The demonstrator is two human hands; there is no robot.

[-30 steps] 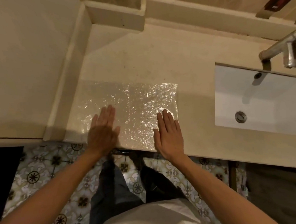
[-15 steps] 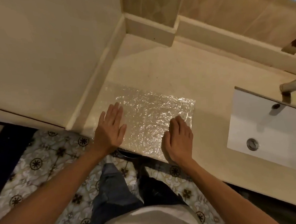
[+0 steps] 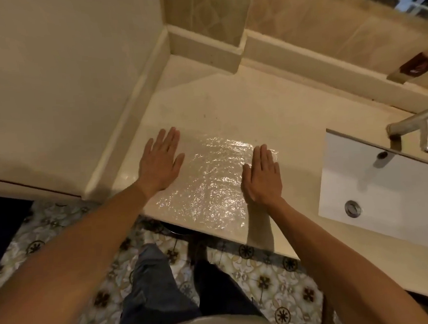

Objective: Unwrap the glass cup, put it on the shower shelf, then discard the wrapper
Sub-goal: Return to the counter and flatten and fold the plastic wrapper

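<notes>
Wrapper: a clear, crinkled sheet (image 3: 210,184) is spread flat on the beige surface (image 3: 275,113), reaching its front edge.
Left hand: the left hand (image 3: 161,162) is laid palm down on the sheet's left edge, fingers (image 3: 168,142) straight and released.
Right hand: the right hand (image 3: 264,175) is pressed flat on the sheet's right edge, fingers straight, nothing grasped.
Sink: a white basin (image 3: 385,189) is set into the surface to the right, under a metal tap (image 3: 421,131).
Glass cup: not seen in this view.
Floor: patterned tiles (image 3: 264,271) are seen below the surface.

Bare counter (image 3: 229,105) beyond; faucet (image 3: 416,127) blocks right
</notes>
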